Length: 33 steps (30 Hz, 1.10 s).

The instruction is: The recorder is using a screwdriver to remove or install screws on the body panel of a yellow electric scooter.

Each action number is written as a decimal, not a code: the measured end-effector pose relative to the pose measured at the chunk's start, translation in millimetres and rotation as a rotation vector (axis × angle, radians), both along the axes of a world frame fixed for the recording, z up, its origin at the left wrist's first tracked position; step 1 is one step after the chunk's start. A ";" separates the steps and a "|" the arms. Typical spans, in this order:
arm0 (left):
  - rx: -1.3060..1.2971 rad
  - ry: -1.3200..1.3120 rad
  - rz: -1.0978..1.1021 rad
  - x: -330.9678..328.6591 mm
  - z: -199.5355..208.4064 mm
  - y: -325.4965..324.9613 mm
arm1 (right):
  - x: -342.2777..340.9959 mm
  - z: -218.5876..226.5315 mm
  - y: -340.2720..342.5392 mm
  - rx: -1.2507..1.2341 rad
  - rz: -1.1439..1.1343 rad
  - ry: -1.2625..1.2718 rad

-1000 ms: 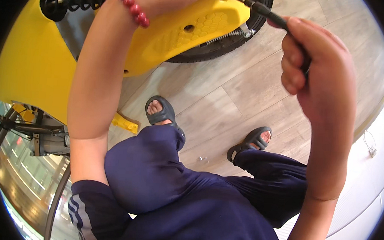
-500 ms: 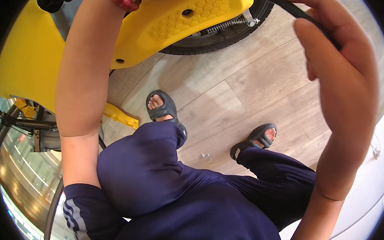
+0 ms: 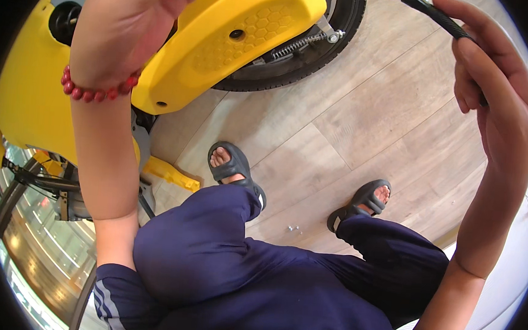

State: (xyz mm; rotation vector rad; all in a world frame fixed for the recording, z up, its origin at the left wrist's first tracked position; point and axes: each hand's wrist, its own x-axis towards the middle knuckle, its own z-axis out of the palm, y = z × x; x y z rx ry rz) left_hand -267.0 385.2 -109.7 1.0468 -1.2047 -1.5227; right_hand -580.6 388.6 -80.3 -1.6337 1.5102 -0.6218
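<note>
My right hand (image 3: 499, 76) is closed around the dark grip of a slim black-handled tool (image 3: 435, 16). Its index finger stretches along the handle, and the tool's far end runs out past the top edge. A red bead bracelet (image 3: 99, 95) circles my left wrist. Above it my left hand (image 3: 124, 26) is raised at the upper left, over the yellow body of a scooter-like vehicle (image 3: 223, 41). Most of the left fingers are cut off by the top edge, so what they hold or touch is hidden.
Behind the yellow panel sits a black-tyred wheel (image 3: 337, 54) with a spring (image 3: 298, 48) beside it. A yellow bracket-like piece (image 3: 176, 175) projects near my left foot. Small shiny bits (image 3: 295, 229) lie on the wood-look floor (image 3: 294, 167) between my sandalled feet.
My left hand has drawn back toward me, so its wrist and palm now show. My right hand has moved right with the tool. The view has shifted slightly.
</note>
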 end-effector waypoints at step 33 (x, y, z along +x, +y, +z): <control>0.292 0.266 -0.064 -2.0 -22.2 25.6 | 21.7 -9.9 7.6 0.082 0.107 -0.081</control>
